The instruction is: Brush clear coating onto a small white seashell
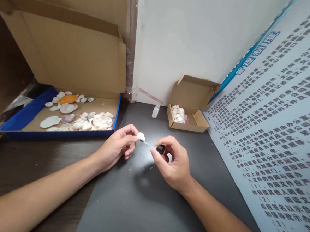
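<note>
A small white seashell (141, 136) is pinched between the thumb and forefinger of my left hand (121, 142). My right hand (173, 161) grips the black cap of a brush applicator (160, 149). From the cap a thin clear stem points left, and its dark tip meets the lower edge of the shell or lies just beside it; I cannot tell which. Behind the hands, a small clear bottle (155, 111) stands upright without its cap on the dark mat.
At the left, a blue-edged cardboard box (92, 102) holds many shells (98, 122) and an orange one (67, 99). A smaller open carton (188, 126) with white shells (179, 114) sits at the back right. A printed poster (280, 139) leans along the right side.
</note>
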`<state>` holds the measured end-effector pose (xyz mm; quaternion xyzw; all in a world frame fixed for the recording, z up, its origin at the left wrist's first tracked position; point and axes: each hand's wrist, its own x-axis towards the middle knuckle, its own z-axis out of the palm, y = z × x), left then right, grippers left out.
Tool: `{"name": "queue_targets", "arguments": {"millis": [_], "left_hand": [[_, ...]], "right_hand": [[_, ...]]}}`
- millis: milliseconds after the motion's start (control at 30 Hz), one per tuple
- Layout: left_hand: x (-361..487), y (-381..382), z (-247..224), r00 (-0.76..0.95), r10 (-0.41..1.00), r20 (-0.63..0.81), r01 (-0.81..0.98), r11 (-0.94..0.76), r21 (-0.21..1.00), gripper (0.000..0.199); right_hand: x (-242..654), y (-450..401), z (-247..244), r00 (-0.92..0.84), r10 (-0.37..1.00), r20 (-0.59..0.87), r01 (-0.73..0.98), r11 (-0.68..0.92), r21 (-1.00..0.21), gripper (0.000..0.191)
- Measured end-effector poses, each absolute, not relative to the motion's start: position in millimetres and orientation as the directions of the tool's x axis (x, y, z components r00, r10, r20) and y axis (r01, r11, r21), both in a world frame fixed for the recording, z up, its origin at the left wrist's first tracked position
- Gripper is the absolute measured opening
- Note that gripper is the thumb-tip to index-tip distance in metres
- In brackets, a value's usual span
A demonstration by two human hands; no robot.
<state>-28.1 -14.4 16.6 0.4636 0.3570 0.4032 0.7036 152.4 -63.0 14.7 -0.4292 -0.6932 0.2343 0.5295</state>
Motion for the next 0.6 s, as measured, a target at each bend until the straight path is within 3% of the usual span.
{"name": "queue_targets", "arguments": {"millis": [267,600], "left_hand": [[-28.7,-15.2,18.6,0.424,0.891,-0.161,-0.27,0.294,0.917,0.015],[-27.1,-14.8,20.1,0.411,0.896,-0.169,-0.254,0.29,0.923,0.014]], "right_hand": [[152.8,-57.0,16.0,0.032,0.874,0.485,0.389,0.436,-0.811,0.01],[151.8,-62.6,16.8,-0.02,0.872,0.489,0.389,0.457,-0.8,0.01]]}}
